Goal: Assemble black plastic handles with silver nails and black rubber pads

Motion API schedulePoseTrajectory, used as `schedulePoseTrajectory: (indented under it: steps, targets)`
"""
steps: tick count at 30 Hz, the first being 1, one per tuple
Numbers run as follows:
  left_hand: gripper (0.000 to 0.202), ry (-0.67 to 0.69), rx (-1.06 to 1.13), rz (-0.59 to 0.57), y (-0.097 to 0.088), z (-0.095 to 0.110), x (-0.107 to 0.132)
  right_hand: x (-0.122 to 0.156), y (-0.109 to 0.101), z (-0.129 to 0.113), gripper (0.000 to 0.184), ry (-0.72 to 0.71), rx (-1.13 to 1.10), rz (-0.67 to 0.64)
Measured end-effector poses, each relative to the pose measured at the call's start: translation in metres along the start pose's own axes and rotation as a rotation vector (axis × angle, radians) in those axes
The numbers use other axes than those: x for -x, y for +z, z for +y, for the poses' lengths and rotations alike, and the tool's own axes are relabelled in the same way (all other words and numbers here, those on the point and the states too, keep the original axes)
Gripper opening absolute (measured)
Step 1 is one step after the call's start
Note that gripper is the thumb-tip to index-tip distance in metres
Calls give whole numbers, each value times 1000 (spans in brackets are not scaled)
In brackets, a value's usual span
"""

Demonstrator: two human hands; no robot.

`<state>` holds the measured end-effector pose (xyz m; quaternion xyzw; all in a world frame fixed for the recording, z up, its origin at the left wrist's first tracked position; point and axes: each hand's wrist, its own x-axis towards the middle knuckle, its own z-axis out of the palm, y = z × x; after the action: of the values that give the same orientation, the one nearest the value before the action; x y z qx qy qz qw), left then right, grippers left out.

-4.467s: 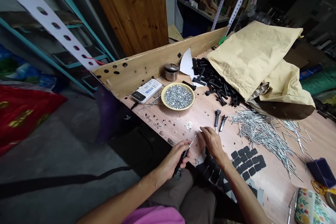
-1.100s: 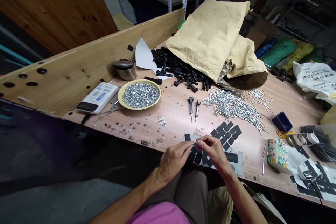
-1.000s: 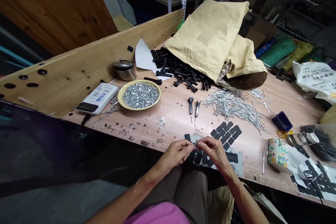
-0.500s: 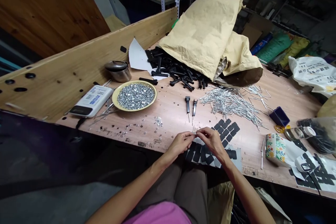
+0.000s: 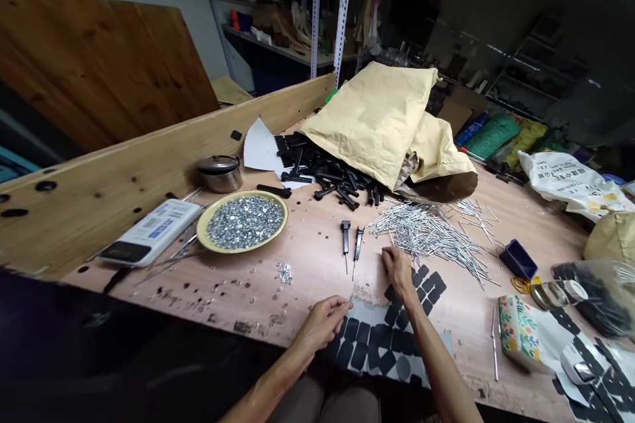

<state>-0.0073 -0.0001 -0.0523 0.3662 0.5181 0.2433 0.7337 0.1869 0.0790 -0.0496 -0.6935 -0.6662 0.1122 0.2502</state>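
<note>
My left hand is pinched on a small silvery metal piece, whose tip pokes past the fingers, just above the near edge of the table. Farther forward and to the right, my right hand has its fingers curled together low over the tabletop, beside the pile of thin metal rods. What it may hold is hidden. Left of it lie two black plastic handles with thin metal shafts. Black rounded pads on a grey sheet spread below both hands.
A yellow bowl of small metal nuts stands left, with loose nuts nearby. Behind are a digital scale, a metal pot, black plastic parts and a large paper bag. A dark blue box and a floral box sit right.
My hands were together over the pads; now they are apart. The right one has moved forward toward the rods, while the left stays near the table edge. The view has tilted upward.
</note>
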Motion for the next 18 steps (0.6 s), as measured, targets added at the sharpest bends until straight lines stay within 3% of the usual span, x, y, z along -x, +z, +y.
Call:
schedulePoseTrajectory:
  steps: [9, 18]
  targets:
    - [52, 23, 129, -3, -8, 8, 7, -35, 32, -28, 19, -95, 261, -181]
    - [60, 24, 191, 18, -8, 17, 12, -47, 39, -36, 33, -112, 381, -177]
